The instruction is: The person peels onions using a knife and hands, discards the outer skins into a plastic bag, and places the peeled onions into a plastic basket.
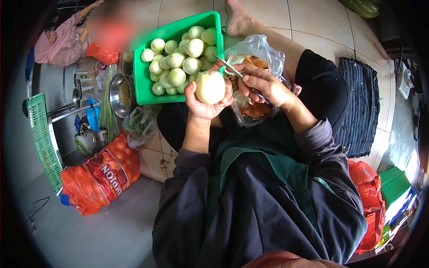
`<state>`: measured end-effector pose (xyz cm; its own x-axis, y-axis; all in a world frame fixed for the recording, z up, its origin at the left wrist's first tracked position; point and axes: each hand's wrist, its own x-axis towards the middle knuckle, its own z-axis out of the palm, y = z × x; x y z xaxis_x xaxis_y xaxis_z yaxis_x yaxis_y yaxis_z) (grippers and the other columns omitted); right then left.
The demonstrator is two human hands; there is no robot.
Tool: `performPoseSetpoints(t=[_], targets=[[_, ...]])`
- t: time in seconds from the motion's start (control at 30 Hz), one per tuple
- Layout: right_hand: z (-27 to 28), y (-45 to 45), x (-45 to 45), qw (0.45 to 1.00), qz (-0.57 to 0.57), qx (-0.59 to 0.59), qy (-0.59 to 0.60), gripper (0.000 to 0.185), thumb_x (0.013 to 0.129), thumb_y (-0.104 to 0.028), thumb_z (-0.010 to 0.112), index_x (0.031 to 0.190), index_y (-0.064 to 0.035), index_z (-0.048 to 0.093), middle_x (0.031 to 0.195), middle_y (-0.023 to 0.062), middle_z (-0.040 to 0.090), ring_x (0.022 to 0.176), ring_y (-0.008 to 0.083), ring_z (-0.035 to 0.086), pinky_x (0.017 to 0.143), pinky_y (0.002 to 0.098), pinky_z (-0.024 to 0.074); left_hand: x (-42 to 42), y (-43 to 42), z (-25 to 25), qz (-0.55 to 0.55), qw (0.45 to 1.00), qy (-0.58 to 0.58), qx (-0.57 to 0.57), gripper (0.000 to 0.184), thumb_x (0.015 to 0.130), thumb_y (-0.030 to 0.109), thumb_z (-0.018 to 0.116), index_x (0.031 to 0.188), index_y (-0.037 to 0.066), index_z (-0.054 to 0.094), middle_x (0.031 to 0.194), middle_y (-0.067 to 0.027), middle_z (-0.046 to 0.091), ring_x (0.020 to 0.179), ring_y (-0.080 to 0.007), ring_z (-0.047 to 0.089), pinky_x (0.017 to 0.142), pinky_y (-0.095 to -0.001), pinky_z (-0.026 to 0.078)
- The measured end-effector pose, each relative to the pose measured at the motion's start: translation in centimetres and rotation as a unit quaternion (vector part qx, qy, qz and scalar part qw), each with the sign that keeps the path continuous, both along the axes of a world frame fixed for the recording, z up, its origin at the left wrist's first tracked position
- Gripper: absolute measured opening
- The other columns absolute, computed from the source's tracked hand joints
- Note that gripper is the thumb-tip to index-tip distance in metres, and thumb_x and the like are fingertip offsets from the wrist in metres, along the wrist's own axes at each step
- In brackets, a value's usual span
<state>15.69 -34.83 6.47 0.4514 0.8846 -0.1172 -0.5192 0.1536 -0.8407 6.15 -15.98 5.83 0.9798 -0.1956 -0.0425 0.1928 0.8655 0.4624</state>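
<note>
A peeled, pale onion rests in my left hand, its fingers wrapped round the sides. My right hand grips a knife whose blade points up and left, close to the onion's upper right. Just beyond the left hand stands a green basin full of peeled onions. Under the right hand lies a clear plastic bag with brown onion skins in it.
On the left lie a red mesh sack of onions, a metal bowl and a green crate. Another person sits at the upper left. A dark woven mat and a red mesh bag are on the right.
</note>
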Motion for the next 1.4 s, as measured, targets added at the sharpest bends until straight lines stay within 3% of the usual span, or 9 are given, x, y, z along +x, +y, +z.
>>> performPoseSetpoints(t=[0.17,0.27,0.5,0.63,0.77,0.97,1.17,1.27,1.4], targets=[[-0.1,-0.2,0.4,0.999,-0.004,0.031,0.028,0.043,0.098,-0.027,0.039,0.13,0.0005,0.047,0.072,0.0003,0.05,0.049,0.0032,0.039,0.041,0.0167,0.0304,0.2,0.2,0.2,-0.02,0.999,-0.031,0.029,0.099,0.073,0.058,0.066,0.146,0.008,0.021,0.1,-0.0175,0.055,0.069,-0.0204,0.055,0.058,-0.0282,0.044],[-0.2,-0.4,0.3,1.0,-0.009,-0.001,-0.004,0.039,0.096,-0.028,0.047,0.119,0.0019,0.057,0.074,0.0013,0.056,0.053,0.0073,0.048,0.046,0.0218,0.0387,0.1,0.3,0.1,-0.009,0.994,-0.033,0.104,0.095,0.075,0.058,0.064,0.146,0.011,0.022,0.101,-0.0182,0.056,0.07,-0.0207,0.056,0.058,-0.028,0.045],[0.7,-0.2,0.6,0.94,-0.109,-0.248,-0.208,0.024,0.087,-0.022,0.064,0.091,0.0024,0.066,0.08,0.0164,0.064,0.073,0.0211,0.062,0.068,0.0336,0.0494,0.2,0.7,-0.1,0.095,0.99,0.094,0.037,0.061,0.09,0.054,0.048,0.135,0.013,0.041,0.112,-0.0184,0.059,0.084,-0.027,0.062,0.061,-0.0329,0.048],[-0.6,0.1,0.4,0.86,-0.201,-0.113,-0.456,0.016,0.079,-0.008,0.069,0.09,0.0021,0.064,0.08,0.0151,0.065,0.076,0.0234,0.063,0.07,0.034,0.0498,0.1,2.0,-0.4,0.133,0.984,0.115,0.021,0.056,0.089,0.047,0.048,0.131,0.01,0.048,0.126,-0.0203,0.054,0.098,-0.0297,0.059,0.069,-0.036,0.048],[0.2,-0.1,0.1,0.932,-0.114,-0.096,-0.329,0.013,0.079,-0.001,0.066,0.092,-0.0003,0.064,0.082,0.0118,0.065,0.078,0.0227,0.064,0.071,0.0327,0.0508,-0.1,3.2,-1.3,0.165,0.98,0.109,0.034,0.051,0.091,0.041,0.047,0.129,0.008,0.048,0.124,-0.0198,0.055,0.103,-0.0319,0.059,0.074,-0.0387,0.05],[-0.2,-0.1,0.5,0.878,-0.137,-0.045,-0.456,0.011,0.082,-0.003,0.067,0.094,-0.0019,0.065,0.084,0.011,0.067,0.08,0.0215,0.065,0.073,0.0313,0.0509,0.0,3.7,-1.1,0.193,0.973,0.121,0.045,0.046,0.091,0.037,0.05,0.126,0.007,0.05,0.12,-0.0146,0.058,0.104,-0.0325,0.059,0.073,-0.0375,0.053],[0.0,-0.3,0.0,0.941,-0.073,-0.077,-0.322,0.012,0.082,-0.004,0.067,0.094,-0.0017,0.066,0.083,0.0105,0.066,0.079,0.0229,0.065,0.073,0.0321,0.0502,0.0,3.8,-0.9,0.197,0.968,0.136,0.077,0.045,0.091,0.037,0.052,0.125,0.007,0.051,0.117,-0.0115,0.059,0.106,-0.0331,0.058,0.074,-0.0354,0.053],[-0.7,0.2,0.3,0.896,-0.144,-0.037,-0.418,0.012,0.084,-0.007,0.067,0.094,-0.0006,0.066,0.082,0.011,0.067,0.076,0.0242,0.065,0.072,0.033,0.0505,-0.1,4.1,-1.1,0.202,0.964,0.152,0.085,0.046,0.09,0.035,0.054,0.126,0.007,0.05,0.117,-0.011,0.059,0.108,-0.0337,0.057,0.075,-0.0349,0.054],[-0.3,-0.1,0.2,0.931,-0.071,-0.101,-0.343,0.02,0.088,-0.017,0.064,0.1,-0.0002,0.063,0.085,0.0139,0.066,0.081,0.0261,0.064,0.075,0.0347,0.0497,-0.1,3.3,-0.3,0.215,0.96,0.138,0.11,0.045,0.09,0.031,0.055,0.125,0.005,0.047,0.117,-0.011,0.058,0.11,-0.0301,0.058,0.075,-0.0348,0.054]])
